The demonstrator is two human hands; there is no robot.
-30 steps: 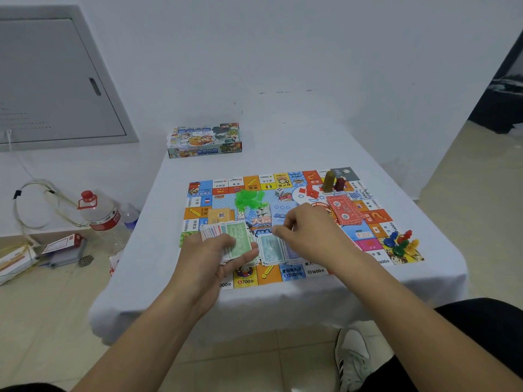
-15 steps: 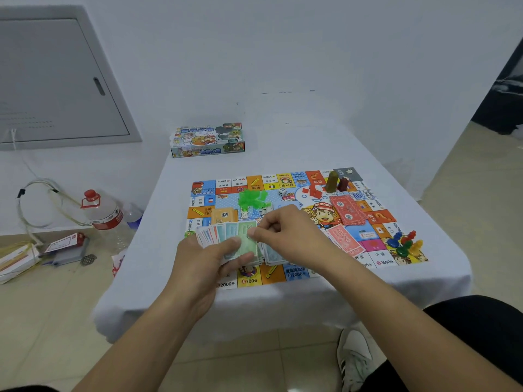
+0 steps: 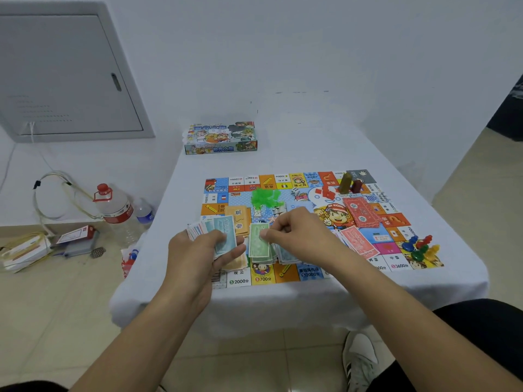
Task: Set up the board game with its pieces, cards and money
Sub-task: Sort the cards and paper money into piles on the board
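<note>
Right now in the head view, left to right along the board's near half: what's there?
Left hand gripping a fan of blue paper notes → green paper note pinched by right hand → red paper note → cluster of coloured plastic pawns.

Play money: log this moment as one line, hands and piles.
left hand: holds fanned play money | right hand: pinches green note over green pile | red notes: on game board | phase: sorting money

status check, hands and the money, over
Left hand grips fanned money stack. Right hand pinches green note over green pile on board. Nothing in the way.
</note>
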